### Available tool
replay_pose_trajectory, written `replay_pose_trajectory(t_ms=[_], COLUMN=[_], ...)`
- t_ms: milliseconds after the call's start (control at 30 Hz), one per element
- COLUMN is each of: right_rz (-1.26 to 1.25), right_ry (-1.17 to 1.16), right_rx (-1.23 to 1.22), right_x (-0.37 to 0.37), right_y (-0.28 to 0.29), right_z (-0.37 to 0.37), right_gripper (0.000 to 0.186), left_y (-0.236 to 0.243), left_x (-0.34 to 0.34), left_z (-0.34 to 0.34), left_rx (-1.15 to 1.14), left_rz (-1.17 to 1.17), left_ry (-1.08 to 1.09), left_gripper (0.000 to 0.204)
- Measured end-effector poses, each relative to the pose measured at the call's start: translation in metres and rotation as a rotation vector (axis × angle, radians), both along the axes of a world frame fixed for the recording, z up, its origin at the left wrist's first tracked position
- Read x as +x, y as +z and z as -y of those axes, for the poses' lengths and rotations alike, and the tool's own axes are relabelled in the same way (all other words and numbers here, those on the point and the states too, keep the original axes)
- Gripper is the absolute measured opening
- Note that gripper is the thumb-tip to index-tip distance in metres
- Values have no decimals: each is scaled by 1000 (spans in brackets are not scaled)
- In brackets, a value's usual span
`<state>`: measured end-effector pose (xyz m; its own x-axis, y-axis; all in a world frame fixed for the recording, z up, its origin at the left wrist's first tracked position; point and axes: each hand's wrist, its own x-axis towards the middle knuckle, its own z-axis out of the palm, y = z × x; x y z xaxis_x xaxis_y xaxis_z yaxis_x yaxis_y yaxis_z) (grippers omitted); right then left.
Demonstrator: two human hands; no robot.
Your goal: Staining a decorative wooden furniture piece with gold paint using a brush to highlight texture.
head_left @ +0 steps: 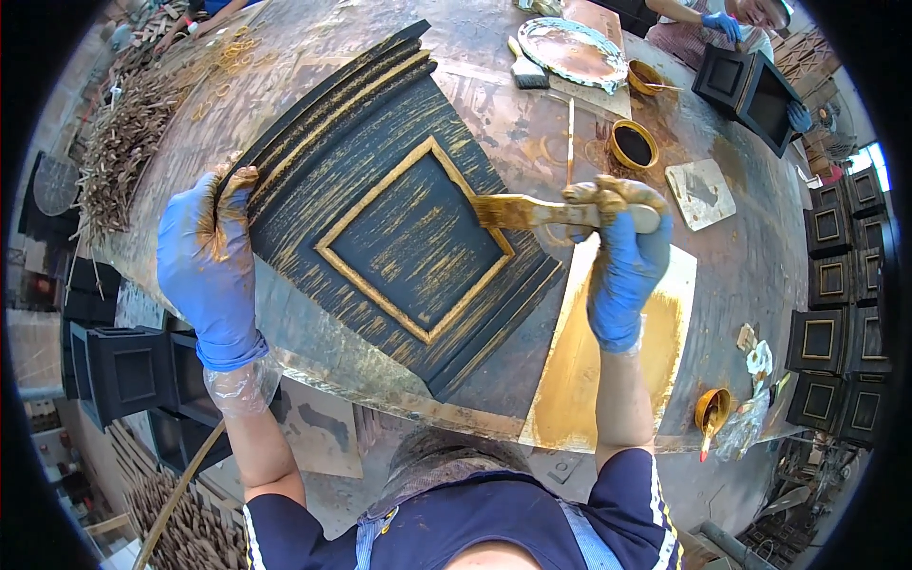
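My left hand [211, 261], in a blue glove stained gold-brown, grips the upper left edge of a black wooden box [399, 242] with moulded ends. Gold streaks cover its visible face, and a raised gold frame surrounds the middle panel. The box is tilted above the table. In my right hand [625, 252], also gloved in blue, is a flat paintbrush [541, 211] held by its handle. Its gold-coated bristles touch the right side of the raised frame. Below my right hand lies a board [622, 351] smeared with gold paint.
A bowl of dark liquid [635, 145], another bowl [646, 76], a brush [527, 68] and an oval ornate frame [573, 52] lie beyond. A small bowl [712, 410] stands near right. Bundled sticks [128, 142] lie left. A co-worker in blue gloves handles a black box [746, 90].
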<state>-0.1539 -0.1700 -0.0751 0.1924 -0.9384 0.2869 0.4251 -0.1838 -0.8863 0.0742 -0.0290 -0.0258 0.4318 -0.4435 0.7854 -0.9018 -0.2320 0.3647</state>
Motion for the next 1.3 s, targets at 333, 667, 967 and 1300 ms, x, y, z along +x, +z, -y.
replay_pose_trajectory(t_ms=[333, 667, 967, 1300], right_rz=[-32, -66, -76, 29], right_ry=[0, 64, 50, 165], right_rx=[-49, -57, -136, -11], right_x=[6, 14, 8, -7], right_y=[13, 27, 27, 31], right_z=[5, 1, 4, -5], right_gripper=[13, 13, 13, 16], left_y=[6, 7, 8, 8], left_x=[-10, -14, -25, -32], left_z=[-8, -7, -11, -16], left_rx=[155, 84, 62, 76], left_rz=[54, 82, 51, 148], left_ry=[44, 2, -41, 72], left_gripper=[18, 18, 18, 21])
